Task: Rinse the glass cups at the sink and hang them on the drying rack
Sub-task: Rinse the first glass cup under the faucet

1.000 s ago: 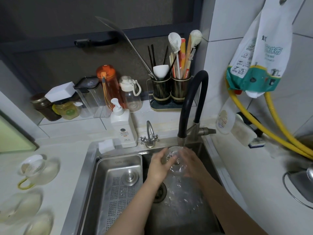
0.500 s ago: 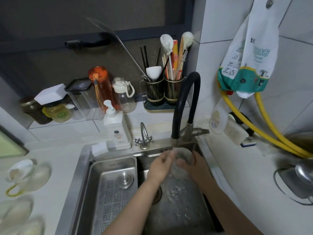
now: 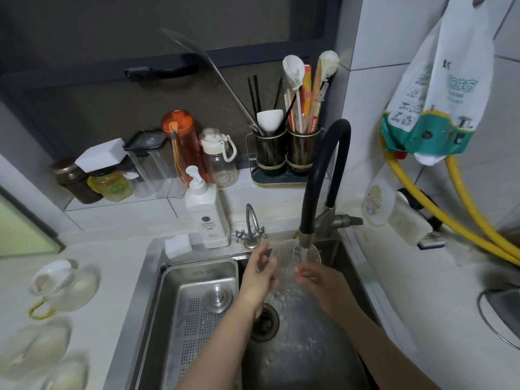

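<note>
A clear ribbed glass cup (image 3: 289, 256) sits under the black faucet (image 3: 318, 175), with water running over it into the steel sink (image 3: 306, 342). My left hand (image 3: 259, 274) holds the cup's left side with its fingers curled against the glass. My right hand (image 3: 318, 280) grips the cup from the lower right. On the counter at the left stand more glass cups: one with a yellow handle (image 3: 60, 288) and two blurred ones (image 3: 33, 347) nearer the front edge. No drying rack shows in the head view.
A perforated steel tray (image 3: 197, 313) fills the sink's left half. A white soap pump bottle (image 3: 206, 212) and a small tap (image 3: 251, 230) stand behind the sink. Bottles and jars line the sill, beside a utensil holder (image 3: 287, 156). Yellow hoses (image 3: 450, 220) run at the right.
The cup has tilted and risen closer to the faucet's spout, and both hands shifted around it. The camera has moved slightly.
</note>
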